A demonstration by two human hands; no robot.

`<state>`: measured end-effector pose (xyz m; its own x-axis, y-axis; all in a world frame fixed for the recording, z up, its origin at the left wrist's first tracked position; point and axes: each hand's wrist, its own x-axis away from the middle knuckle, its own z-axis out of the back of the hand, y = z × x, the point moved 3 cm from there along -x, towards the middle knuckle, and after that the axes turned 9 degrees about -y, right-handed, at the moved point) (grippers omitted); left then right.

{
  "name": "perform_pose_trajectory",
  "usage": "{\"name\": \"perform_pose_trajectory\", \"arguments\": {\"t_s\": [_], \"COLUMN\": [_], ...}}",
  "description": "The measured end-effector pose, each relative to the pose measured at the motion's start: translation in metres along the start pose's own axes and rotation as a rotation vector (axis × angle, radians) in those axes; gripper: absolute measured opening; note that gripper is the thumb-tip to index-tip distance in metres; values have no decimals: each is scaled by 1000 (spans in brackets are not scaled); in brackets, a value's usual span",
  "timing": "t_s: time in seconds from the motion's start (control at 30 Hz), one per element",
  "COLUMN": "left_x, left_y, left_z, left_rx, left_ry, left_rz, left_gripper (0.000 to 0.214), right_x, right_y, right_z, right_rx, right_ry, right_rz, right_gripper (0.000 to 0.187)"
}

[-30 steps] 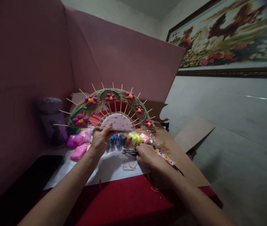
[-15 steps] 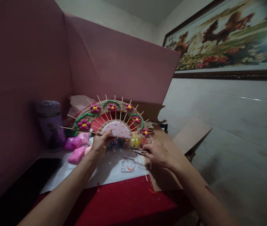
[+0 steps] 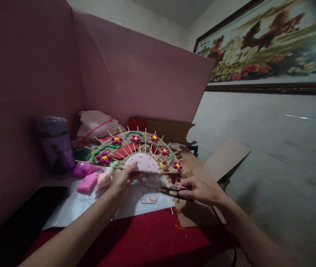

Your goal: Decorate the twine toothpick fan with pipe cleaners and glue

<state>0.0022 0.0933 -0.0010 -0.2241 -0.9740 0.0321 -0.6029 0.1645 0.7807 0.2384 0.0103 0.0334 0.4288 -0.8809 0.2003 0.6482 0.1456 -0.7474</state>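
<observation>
Flowered twine fan (image 3: 145, 139): pinched by the left fingers (image 3: 131, 168) at the lower edge of its dotted half-disc (image 3: 147, 162).
Right fingers (image 3: 186, 183): closed around a dark slender tool (image 3: 171, 191), held just below the fan's right end.

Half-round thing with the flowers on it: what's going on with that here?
A person's left hand grips the half-round woven piece by its lower edge, thumb over the white dotted centre. Magenta flowers and green vines decorate the outer band, and thin sticks poke out past it. The right hand holds something dark and thin, too blurred to name. Pink packs lie off to the left.
</observation>
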Motion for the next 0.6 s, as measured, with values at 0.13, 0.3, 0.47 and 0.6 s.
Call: {"name": "perform_pose_trajectory", "arguments": {"t_s": [0.13, 0.3, 0.47, 0.6], "left_x": [2, 9, 13, 19], "left_y": [-10, -9, -11, -17], "left_z": [4, 5, 7, 9], "left_rx": [-42, -95, 2, 59], "left_ry": [6, 78, 136, 154], "left_rz": [46, 159, 170, 212], "left_gripper": [23, 24, 10, 7], "right_x": [-19, -30, -20, -6], "right_y": [-12, -35, -56, -50], "right_z": [-42, -68, -66, -57], "right_rx": [-10, 248, 381, 362], "right_ry": [-95, -26, 181, 174], "right_rz": [-24, -82, 40, 23], "right_gripper": [15, 14, 18, 19]}}
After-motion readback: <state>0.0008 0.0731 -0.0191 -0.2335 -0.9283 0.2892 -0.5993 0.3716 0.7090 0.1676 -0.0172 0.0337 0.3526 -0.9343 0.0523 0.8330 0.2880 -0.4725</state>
